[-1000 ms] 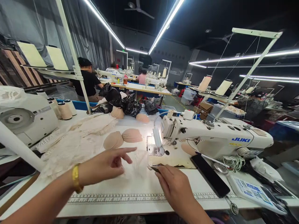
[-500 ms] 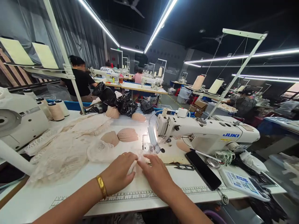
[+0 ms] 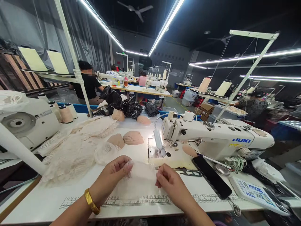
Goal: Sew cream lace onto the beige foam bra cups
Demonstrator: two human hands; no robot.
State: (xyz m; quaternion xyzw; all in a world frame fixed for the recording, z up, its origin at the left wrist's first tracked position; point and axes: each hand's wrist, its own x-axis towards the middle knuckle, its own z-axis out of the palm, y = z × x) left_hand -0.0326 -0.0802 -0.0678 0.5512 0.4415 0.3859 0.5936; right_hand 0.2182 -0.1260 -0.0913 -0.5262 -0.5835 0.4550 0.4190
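White fabric (image 3: 142,180), edges pinched by left fingers (image 3: 121,172) and right fingers (image 3: 162,177), spans open tabletop (image 3: 76,188).

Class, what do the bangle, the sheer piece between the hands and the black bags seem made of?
Bangle: polished metal, gold-coloured, perhaps plated; bright highlights.
Sheer piece: matt, filmy fabric, perhaps mesh; soft, translucent look.
Black bags: thin, glossy plastic; sharp, shiny creases.

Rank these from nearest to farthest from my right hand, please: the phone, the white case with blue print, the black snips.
From the right hand, in the head view:
1. Black snips, just right of it
2. Phone, farther right
3. White case with blue print, beyond the phone
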